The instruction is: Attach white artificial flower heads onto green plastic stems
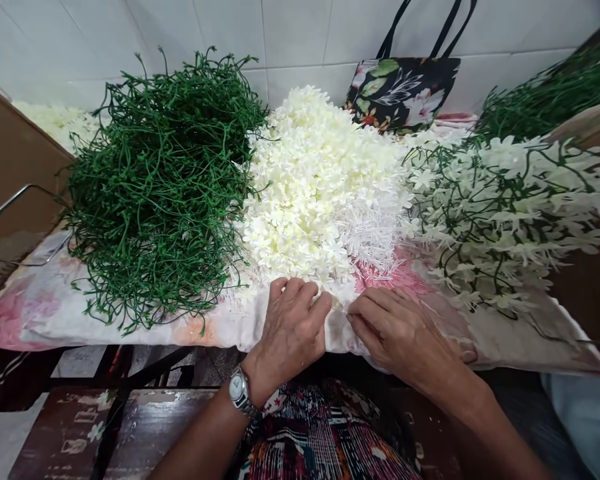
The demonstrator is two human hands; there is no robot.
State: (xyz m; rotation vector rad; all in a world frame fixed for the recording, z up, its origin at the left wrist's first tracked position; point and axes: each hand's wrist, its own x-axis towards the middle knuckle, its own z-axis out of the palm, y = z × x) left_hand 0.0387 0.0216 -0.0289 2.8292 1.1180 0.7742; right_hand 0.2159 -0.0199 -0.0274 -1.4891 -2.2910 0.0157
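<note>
My left hand [296, 323], with a wristwatch [239, 390] on the wrist, is closed, its fingers curled at the near edge of a heap of cream-white artificial flower heads [300, 193]. Just to its right, my right hand [397, 330] pinches thumb against fingers. Whatever lies in either hand is too small or hidden to make out. Thin white spiky pieces [373, 227] lie against the heap, beyond my right hand. Left of the flower heads is a big tangle of green plastic stems [160, 187]. White flowers on green stems [510, 207] are gathered at the right.
A floral cloth [205, 331] covers the work surface. Cardboard [25, 153] and a bent metal wire [10, 203] stand at the left. A black flowered bag [405, 93] leans on the tiled wall [300, 33]. More green stems [565, 87] are at the back right.
</note>
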